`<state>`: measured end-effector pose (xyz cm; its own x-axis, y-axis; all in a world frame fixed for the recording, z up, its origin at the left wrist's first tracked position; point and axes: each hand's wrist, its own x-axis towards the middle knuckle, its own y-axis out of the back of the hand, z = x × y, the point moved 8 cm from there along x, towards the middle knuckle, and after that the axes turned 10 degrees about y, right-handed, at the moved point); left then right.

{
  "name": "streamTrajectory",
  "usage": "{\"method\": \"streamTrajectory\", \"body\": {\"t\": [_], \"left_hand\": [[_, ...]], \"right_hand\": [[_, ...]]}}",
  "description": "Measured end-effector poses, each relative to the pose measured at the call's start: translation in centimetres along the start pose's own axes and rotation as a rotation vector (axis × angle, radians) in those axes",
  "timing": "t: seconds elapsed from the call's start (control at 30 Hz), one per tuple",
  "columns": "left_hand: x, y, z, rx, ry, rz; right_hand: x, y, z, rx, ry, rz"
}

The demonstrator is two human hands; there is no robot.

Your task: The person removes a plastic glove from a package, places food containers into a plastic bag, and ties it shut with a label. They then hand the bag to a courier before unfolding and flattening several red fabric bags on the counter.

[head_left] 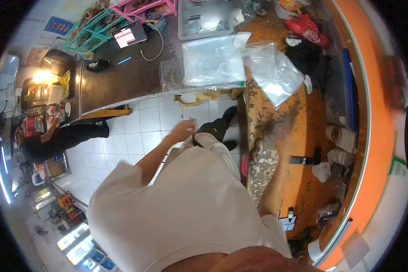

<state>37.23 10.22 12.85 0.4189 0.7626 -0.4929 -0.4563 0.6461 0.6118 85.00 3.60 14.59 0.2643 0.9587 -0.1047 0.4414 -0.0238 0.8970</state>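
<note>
My left hand (pixel 184 130) is over my lap near my left thigh, with nothing visible in it; its fingers are too small and partly hidden to make out. My right hand (pixel 276 133) is smeared by motion above the worn orange-and-brown bench (pixel 263 163) on my right. I cannot see whether it holds anything. Nearest to it on the bench lies a dark phone-like object (pixel 301 160). Ahead of that hand, clear plastic bags (pixel 276 75) lie over the bench corner, beside a stack of clear plastic sheets (pixel 211 61).
A dark counter (pixel 118 84) ahead carries a tablet (pixel 129 35), a blue pen (pixel 124 60) and a grey tray (pixel 206 20). A red bag (pixel 308 31) lies at the far right. Another person (pixel 63 139) stands at the left. An orange wall edge (pixel 371 113) bounds the right.
</note>
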Motion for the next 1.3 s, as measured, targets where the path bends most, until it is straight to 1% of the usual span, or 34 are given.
{"method": "streamTrajectory", "body": {"t": [0.03, 0.07, 0.1, 0.13, 0.17, 0.23, 0.3, 0.33, 0.37, 0.4, 0.43, 0.47, 0.5, 0.53, 0.57, 0.6, 0.63, 0.67, 0.7, 0.73, 0.77, 0.8, 0.83, 0.87, 0.9, 0.93, 1.0, 1.03, 1.07, 1.1, 1.13, 1.2, 1.3], "left_hand": [[-4.6, 4.1, -2.4, -0.064, -0.014, 0.187], [-7.8, 6.8, -7.6, -0.174, 0.218, 0.281], [-10.6, 10.0, -10.5, -0.142, 0.339, 0.413], [-12.7, 12.8, -13.1, -0.018, 0.381, 0.505], [-14.4, 14.8, -17.1, -0.069, 0.459, 0.617], [-16.3, 16.6, -24.6, -0.44, 0.507, 0.834], [-15.9, 16.8, -26.7, -0.683, 0.551, 0.919], [-14.6, 16.1, -27.2, -0.786, 0.532, 0.851], [-13.6, 15.5, -26.5, -0.823, 0.5, 0.816], [-12.0, 14.6, -26.6, -0.802, 0.416, 0.756], [-11.0, 13.7, -26.2, -0.73, 0.432, 0.709], [-11.0, 13.7, -22.9, -0.724, 0.476, 0.659], [-10.6, 13.5, -21.8, -0.642, 0.341, 0.693], [-10.2, 12.5, -21.9, -0.653, 0.35, 0.64], [-10.1, 11.7, -22.4, -0.598, 0.402, 0.61], [-10.8, 10.9, -22.8, -0.616, 0.433, 0.624], [-11.7, 10.7, -23.2, -0.558, 0.525, 0.581], [-12.4, 6.0, -30.5, -0.873, 0.53, 0.559], [-13.8, 4.8, -32.0, -0.976, 0.627, 0.545], [-14.9, 4.1, -33.0, -1.076, 0.727, 0.532], [-16.6, 3.2, -34.9, -1.131, 0.834, 0.541], [-18.1, 2.0, -36.9, -1.187, 0.941, 0.551], [-19.7, 0.6, -38.8, -1.264, 1.013, 0.55], [-21.5, -0.4, -39.9, -1.301, 1.202, 0.503], [-22.5, -0.9, -40.4, -1.336, 1.12, 0.429], [-24.1, -1.4, -40.5, -1.4, 1.225, 0.543], [-24.5, -1.5, -38.5, -1.666, 1.013, 0.513], [-23.6, 0.3, -36.8, -1.04, 1.066, 0.377], [-21.4, 1.9, -34.8, -0.417, 1.049, 0.23], [-18.5, 3.0, -33.0, 0.194, 0.962, 0.073], [-16.4, 3.7, -31.5, 0.21, 0.877, 0.083], [-13.3, 3.6, -29.2, 0.227, 0.724, 0.098], [-10.0, 4.6, -29.9, -0.712, 0.851, 0.481]], "right_hand": [[-0.9, -3.8, -5.6, 0.309, 0.053, -0.088], [-1.6, -6.1, -11.4, 0.451, 0.217, -0.121], [-2.4, -8.3, -17.3, 0.608, 0.373, -0.177], [-3.4, -10.5, -22.2, 0.627, 0.293, -0.442], [-4.2, -11.7, -27.3, 0.651, 0.594, -0.444], [-5.5, -14.2, -34.2, 0.76, 0.808, -0.523], [-5.0, -15.4, -38.3, 0.741, 0.78, -0.656], [-4.9, -16.1, -40.3, 0.732, 0.765, -0.73], [-4.3, -17.1, -41.4, 0.67, 0.725, -0.731], [-2.9, -18.5, -41.6, 0.606, 0.69, -0.726], [-1.3, -19.5, -41.8, 0.541, 0.651, -0.718], [0.0, -18.5, -42.5, 0.516, 0.632, -0.686], [1.8, -19.1, -42.8, 0.549, 0.645, -0.618], [4.0, -20.4, -41.7, 0.576, 0.636, -0.537], [5.2, -20.8, -40.2, 0.604, 0.613, -0.459], [6.6, -18.5, -39.6, 0.679, 0.606, -0.32], [9.2, -14.8, -39.4, 0.748, 0.604, -0.179], [15.4, -11.9, -35.8, 0.89, 0.236, -0.267], [19.5, -11.1, -32.7, 1.17, 0.333, -0.188], [24.2, -7.4, -30.2, 1.03, 0.314, -0.05], [28.4, -4.4, -27.5, 1.157, 0.254, 0.24], [31.7, 1.2, -27.0, 0.986, 0.269, 0.369], [36.1, 3.7, -23.6, 0.748, 0.283, 0.48], [40.3, 5.6, -21.1, 0.748, 0.125, 0.457], [43.1, 7.1, -18.9, 0.744, -0.035, 0.427], [44.6, 7.9, -17.0, 0.485, -0.057, 0.44], [49.2, 10.5, -14.1, -0.029, -0.081, 0.472], [51.3, 10.1, -12.0, -0.099, -0.048, 0.447], [53.3, 9.0, -9.5, -0.17, -0.019, 0.422], [55.3, 8.3, -7.1, -0.245, 0.011, 0.397], [57.2, 7.3, -4.8, -0.38, -0.029, 0.286], [57.1, 7.4, -4.0, -0.566, 0.043, 0.357], [60.6, 6.3, 1.2, -0.533, -0.034, 0.055]]}}
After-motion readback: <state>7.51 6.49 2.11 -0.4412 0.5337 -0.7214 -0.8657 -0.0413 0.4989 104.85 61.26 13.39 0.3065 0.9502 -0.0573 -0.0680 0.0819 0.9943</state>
